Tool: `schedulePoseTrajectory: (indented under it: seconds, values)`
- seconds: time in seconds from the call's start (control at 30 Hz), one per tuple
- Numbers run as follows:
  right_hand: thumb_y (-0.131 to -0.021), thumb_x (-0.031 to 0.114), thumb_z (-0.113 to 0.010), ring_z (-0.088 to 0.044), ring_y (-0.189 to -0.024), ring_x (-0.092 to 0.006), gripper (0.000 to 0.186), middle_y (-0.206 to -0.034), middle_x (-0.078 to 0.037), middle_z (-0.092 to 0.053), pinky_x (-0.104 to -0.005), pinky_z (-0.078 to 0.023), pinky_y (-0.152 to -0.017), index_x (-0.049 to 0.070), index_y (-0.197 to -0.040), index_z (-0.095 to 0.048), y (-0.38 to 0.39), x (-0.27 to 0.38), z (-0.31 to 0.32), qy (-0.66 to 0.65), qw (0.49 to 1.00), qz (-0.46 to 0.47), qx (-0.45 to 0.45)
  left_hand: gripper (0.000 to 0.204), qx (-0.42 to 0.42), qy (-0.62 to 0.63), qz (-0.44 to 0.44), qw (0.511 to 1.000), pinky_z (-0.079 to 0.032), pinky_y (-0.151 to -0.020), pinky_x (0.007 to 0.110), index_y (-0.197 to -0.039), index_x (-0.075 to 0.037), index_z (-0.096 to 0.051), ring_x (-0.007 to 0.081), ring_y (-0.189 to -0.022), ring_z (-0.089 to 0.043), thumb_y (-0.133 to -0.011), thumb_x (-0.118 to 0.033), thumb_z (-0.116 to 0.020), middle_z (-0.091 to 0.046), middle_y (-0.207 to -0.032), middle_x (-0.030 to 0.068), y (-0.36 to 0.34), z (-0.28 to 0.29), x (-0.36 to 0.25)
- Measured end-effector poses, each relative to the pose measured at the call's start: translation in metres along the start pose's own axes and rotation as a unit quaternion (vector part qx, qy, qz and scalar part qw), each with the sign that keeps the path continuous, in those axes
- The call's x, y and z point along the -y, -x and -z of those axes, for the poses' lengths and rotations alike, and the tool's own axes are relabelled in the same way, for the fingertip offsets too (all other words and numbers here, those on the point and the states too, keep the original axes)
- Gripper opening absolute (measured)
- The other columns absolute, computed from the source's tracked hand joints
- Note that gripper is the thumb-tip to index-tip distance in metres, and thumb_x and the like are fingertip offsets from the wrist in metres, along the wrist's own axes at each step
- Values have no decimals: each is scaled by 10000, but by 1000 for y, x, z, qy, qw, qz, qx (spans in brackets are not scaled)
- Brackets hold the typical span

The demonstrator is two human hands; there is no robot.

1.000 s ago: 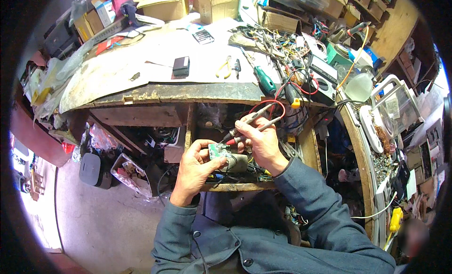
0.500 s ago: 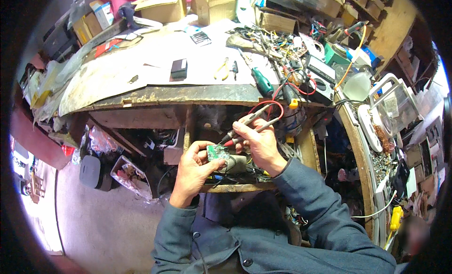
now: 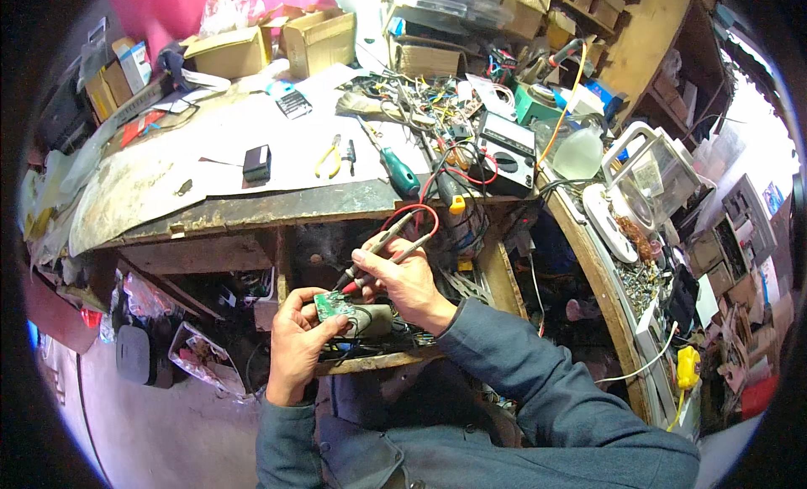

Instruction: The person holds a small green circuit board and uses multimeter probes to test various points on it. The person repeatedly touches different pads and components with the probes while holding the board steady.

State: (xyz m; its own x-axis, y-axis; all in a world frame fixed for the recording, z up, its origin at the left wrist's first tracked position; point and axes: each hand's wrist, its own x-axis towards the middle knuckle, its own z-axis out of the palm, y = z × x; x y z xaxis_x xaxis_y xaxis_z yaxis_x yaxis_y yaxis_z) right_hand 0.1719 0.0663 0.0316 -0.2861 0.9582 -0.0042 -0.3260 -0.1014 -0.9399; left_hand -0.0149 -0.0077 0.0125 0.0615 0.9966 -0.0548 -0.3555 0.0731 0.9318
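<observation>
a worn wooden workbench (image 3: 244,210) carries a stained white sheet (image 3: 214,136). on the sheet lie a small black box (image 3: 256,163), yellow-handled pliers (image 3: 327,159) and, just beside them, a small dark piece (image 3: 350,156). a green-handled screwdriver (image 3: 400,173) lies near the front edge, close to a black meter (image 3: 509,155) with a dial. behind them spreads a tangle of wires (image 3: 424,102); open cardboard boxes (image 3: 324,42) stand at the back. the pale floor (image 3: 189,443) bears a dark rounded bin (image 3: 133,354) and a litter-filled box (image 3: 206,360).
</observation>
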Motion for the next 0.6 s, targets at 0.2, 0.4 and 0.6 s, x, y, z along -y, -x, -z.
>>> schedulePoseTrajectory:
  seconds: [0.2,0.4,0.6]
  values:
    - [-974,167,-711,-680,-644,-130,139,-841,-63,-691,-261,-555,-517,55,-983,-629,2,3,-2,0,1000,1,-16,425,-3,-14,-9,1000,-609,-776,293,-1223,16,-538,160,-824,-712,-856,32,-751,-725,-996,119,1,2,1]
    - [-968,158,-717,-665,-637,-117,132,-829,-51,-674,-260,-553,-519,56,-977,-633,1,3,-1,-6,1000,-5,-14,417,8,-13,-2,1000,-605,-814,293,-1237,29,-529,171,-904,-715,-875,49,-735,-717,-1045,140,1,1,-2]
    - [-954,162,-727,-648,-617,-117,138,-808,-47,-678,-253,-542,-520,53,-948,-643,0,0,-5,13,999,13,-26,413,13,5,2,1000,-598,-823,304,-1235,15,-543,170,-938,-703,-879,28,-753,-716,-1059,128,1,7,3]
